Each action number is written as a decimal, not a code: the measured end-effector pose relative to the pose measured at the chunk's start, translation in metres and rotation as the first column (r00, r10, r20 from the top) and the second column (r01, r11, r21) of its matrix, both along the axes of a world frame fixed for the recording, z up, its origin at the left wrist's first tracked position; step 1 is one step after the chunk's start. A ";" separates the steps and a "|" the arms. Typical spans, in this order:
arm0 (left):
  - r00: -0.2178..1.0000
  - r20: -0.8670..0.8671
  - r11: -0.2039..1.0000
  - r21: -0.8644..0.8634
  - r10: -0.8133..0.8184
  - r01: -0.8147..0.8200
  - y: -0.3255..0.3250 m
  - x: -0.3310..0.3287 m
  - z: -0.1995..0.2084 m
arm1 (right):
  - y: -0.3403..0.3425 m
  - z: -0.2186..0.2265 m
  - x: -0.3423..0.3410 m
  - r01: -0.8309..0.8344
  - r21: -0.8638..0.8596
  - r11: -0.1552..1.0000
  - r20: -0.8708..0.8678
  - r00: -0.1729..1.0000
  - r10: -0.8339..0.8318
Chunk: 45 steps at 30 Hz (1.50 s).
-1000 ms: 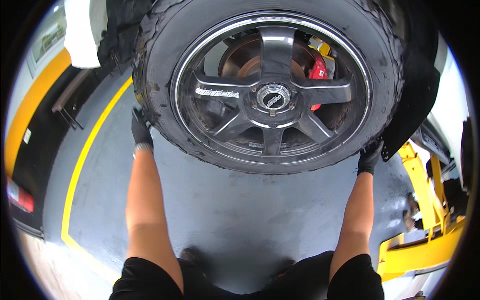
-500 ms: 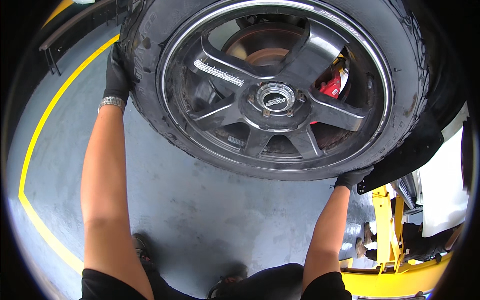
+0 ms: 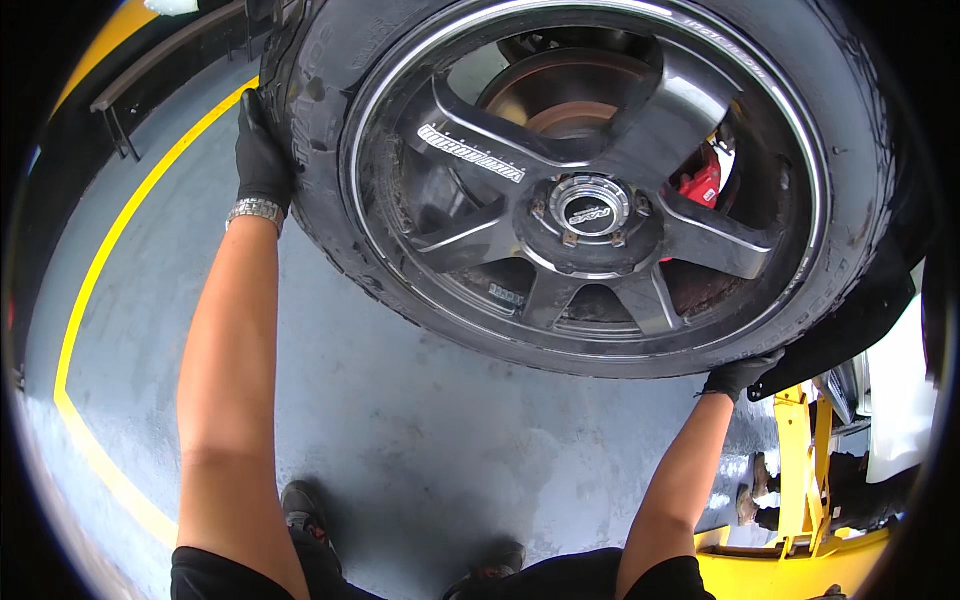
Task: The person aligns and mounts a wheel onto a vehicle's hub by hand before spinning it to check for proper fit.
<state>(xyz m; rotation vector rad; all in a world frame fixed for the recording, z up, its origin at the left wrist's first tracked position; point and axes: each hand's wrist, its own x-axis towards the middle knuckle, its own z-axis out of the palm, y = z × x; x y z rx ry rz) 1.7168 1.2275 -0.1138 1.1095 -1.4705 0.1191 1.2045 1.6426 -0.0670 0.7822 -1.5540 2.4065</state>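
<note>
A large black wheel with its tyre fills the upper view. Behind its spokes show a rusty brake disc and a red brake caliper. My left hand, in a black glove, lies against the tyre's left side, fingers stretched upward along the tread. At the lower right, my right hand, gloved alike, cups the tyre's underside; some of its fingers are hidden behind the rubber.
Grey floor with a yellow line lies below and left. A yellow metal frame stands at lower right, near another person's shoes. A dark rail runs at upper left. A black flap hangs beside my right hand.
The whole view has shifted, so wheel, hands and floor appear farther right and slightly lower. My left hand's fingers look straighter and show more fully beside the tyre. My right hand stays beneath it.
</note>
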 end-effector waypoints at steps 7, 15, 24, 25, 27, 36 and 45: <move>0.982 -0.169 0.993 0.072 -0.083 0.097 0.004 -0.003 0.002 | 0.000 -0.002 -0.004 -0.014 -0.007 1.000 0.025 1.000 0.014; 0.953 -0.268 0.968 0.163 -0.142 0.190 0.012 -0.004 0.011 | 0.000 -0.005 -0.007 0.143 0.048 0.989 -0.017 0.990 -0.142; 0.997 -0.074 1.000 0.009 -0.015 0.016 0.000 -0.004 -0.003 | 0.002 -0.006 -0.013 0.007 -0.049 0.999 -0.025 1.000 -0.008; 0.999 -0.047 1.000 -0.015 0.026 -0.027 0.001 -0.003 -0.005 | 0.003 -0.006 -0.014 -0.010 -0.055 0.998 0.046 0.999 0.012; 0.999 -0.009 0.997 -0.053 0.050 -0.050 0.000 -0.001 -0.005 | 0.003 -0.006 -0.015 0.223 0.119 0.968 -0.093 0.973 -0.212; 0.996 -0.008 0.996 -0.007 -0.084 0.083 0.003 0.005 -0.003 | -0.001 -0.002 -0.006 0.193 0.037 0.980 0.002 0.981 -0.194; 0.980 -0.177 0.995 0.025 -0.094 0.100 -0.010 0.005 -0.009 | 0.015 -0.017 -0.040 0.379 0.152 0.913 -0.371 0.878 -0.303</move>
